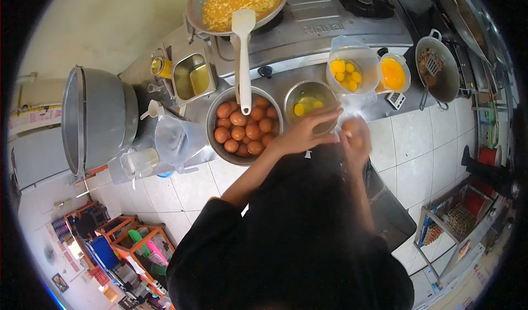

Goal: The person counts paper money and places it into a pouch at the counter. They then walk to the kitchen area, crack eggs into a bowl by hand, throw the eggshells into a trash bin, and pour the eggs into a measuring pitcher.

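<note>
My right hand [356, 148], a little blurred, is closed around a brown egg [352, 127] just right of a metal bowl [288, 98]. Inside that bowl are egg white and two yolks [308, 107]. My left hand [311, 131] reaches over the bowl's near rim, thumb and fingers apart, holding nothing I can see. A larger metal bowl [210, 126] full of brown eggs [246, 131] stands to the left. Behind on the right, a clear plastic jug [360, 50] contains several yolks, beside a smaller jug of beaten egg [392, 72].
A pan [192, 7] of egg mixture sits on the stove [324, 29], a white spatula [245, 57] jutting over the egg bowl. A metal container of oil [192, 78], a plastic pitcher [173, 139] and a big pot [102, 117] stand left. A wok [440, 82] and a timer [395, 100] are right.
</note>
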Tool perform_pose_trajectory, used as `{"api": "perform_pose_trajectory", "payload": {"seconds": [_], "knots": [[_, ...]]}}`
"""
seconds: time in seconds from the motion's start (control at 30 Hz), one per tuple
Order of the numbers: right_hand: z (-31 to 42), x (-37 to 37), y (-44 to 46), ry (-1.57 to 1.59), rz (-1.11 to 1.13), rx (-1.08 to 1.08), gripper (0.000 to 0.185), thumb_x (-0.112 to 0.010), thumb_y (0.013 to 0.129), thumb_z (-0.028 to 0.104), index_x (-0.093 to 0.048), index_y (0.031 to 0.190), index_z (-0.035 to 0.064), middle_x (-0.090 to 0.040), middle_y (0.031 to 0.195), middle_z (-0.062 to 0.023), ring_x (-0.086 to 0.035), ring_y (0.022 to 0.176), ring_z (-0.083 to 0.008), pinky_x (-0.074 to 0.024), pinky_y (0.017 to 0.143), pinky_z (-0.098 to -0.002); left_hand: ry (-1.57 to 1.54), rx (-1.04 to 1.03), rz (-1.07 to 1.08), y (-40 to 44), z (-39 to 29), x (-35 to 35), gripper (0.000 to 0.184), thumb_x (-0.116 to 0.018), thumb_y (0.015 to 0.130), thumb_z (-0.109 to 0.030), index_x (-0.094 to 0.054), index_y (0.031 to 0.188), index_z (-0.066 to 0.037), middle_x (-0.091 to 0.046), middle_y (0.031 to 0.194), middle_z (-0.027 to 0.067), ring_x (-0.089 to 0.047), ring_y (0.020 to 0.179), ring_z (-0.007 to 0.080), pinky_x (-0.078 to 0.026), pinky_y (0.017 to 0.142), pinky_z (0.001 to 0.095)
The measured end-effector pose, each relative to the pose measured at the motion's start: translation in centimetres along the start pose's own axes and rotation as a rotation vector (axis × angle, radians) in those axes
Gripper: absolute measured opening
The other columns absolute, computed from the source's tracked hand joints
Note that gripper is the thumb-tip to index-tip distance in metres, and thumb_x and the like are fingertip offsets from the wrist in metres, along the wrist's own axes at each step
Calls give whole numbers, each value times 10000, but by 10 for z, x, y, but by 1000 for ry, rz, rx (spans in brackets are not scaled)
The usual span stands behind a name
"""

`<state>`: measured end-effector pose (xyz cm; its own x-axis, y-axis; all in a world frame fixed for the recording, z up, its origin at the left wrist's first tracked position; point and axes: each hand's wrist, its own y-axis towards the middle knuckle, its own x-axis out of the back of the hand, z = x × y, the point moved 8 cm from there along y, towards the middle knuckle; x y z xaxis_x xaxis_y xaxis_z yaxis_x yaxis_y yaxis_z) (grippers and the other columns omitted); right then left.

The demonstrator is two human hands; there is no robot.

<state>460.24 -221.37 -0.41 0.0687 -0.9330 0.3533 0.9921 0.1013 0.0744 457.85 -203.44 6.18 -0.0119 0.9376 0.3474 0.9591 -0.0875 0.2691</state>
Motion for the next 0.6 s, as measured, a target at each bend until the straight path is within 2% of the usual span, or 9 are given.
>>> {"api": "perform_pose_trajectory", "payload": {"seconds": [0.03, 0.1, 0.17, 0.23, 0.27, 0.33, 0.47, 0.53, 0.6], "knots": [[-9, 23, -20, -39, -56, -52, 637, -782, 772, 50, -502, 1338, -35, -608, 1212, -127, -574, 1109, -218, -485, 944, -346, 3, 6, -7, -12, -3, 8, 447, -716, 860, -126, -584, 1270, -9, -594, 1313, 117, -580, 1167, 168, -479, 982, 323], [-66, 67, -65, -30, -75, -134, 691, -805, 763, 86, -475, 1359, -27, -589, 1248, -143, -583, 1086, -225, -488, 927, -359, -379, 527, 140, -52, 28, 26, 375, -710, 871, -161, -620, 1210, -26, -647, 1214, 115, -623, 1097, 184, -499, 944, 326], [-105, 104, -113, -361, 41, -324, 769, -805, 782, 142, -395, 1412, -18, -564, 1283, -184, -592, 1050, -262, -486, 911, -377, -69, 609, -190, -92, 72, 72, 307, -702, 870, -199, -648, 1131, -47, -691, 1041, 124, -673, 951, 254, -533, 870, 375], [-119, 132, -153, -513, 104, -507, 735, -763, 829, 210, -363, 1411, 4, -561, 1242, -196, -580, 1030, -296, -474, 896, -392, 763, 444, -367, -111, 90, 110, 287, -703, 851, -224, -643, 1077, -59, -675, 925, 153, -657, 852, 322, -540, 808, 435], [-131, 141, -164, -515, 104, -506, 735, -763, 829, 210, -363, 1411, 4, -561, 1242, -196, -580, 1030, -296, -474, 896, -392, 761, 445, -369, -107, 95, 115, 287, -703, 851, -224, -643, 1077, -59, -675, 925, 153, -657, 852, 322, -540, 808, 435], [-155, 158, -181, -360, -30, -509, 702, -695, 891, 258, -311, 1427, 19, -590, 1028, -110, -574, 972, -229, -463, 904, -394, 692, 511, -213, -104, 111, 111, 299, -709, 827, -220, -630, 1063, -54, -643, 990, 194, -624, 881, 366, -524, 806, 459], [-117, 114, -115, -201, 78, -324, 581, -624, 933, 283, -372, 1379, 10, -585, 1067, -125, -567, 1008, -234, -461, 921, -399, 790, 702, 35, -110, 154, 99, 334, -586, 925, -307, -592, 1185, -96, -642, 1131, 194, -625, 1046, 356, -515, 837, 484], [-65, 69, -70, -40, 114, -284, 518, -644, 917, 176, -416, 1351, 8, -570, 1143, -128, -556, 1066, -219, -450, 939, -360, 450, 520, -399, -112, 128, 119, 321, -613, 870, -185, -571, 1159, -52, -624, 1032, 150, -632, 904, 313, -509, 830, 396], [-23, 31, -39, 89, 132, -165, 501, -685, 873, 57, -464, 1320, 6, -563, 1205, -129, -555, 1102, -212, -448, 944, -324, 203, 589, -449, -114, 118, 119, 324, -552, 885, -181, -556, 1185, -56, -609, 1054, 122, -613, 955, 272, -503, 837, 376]]}}
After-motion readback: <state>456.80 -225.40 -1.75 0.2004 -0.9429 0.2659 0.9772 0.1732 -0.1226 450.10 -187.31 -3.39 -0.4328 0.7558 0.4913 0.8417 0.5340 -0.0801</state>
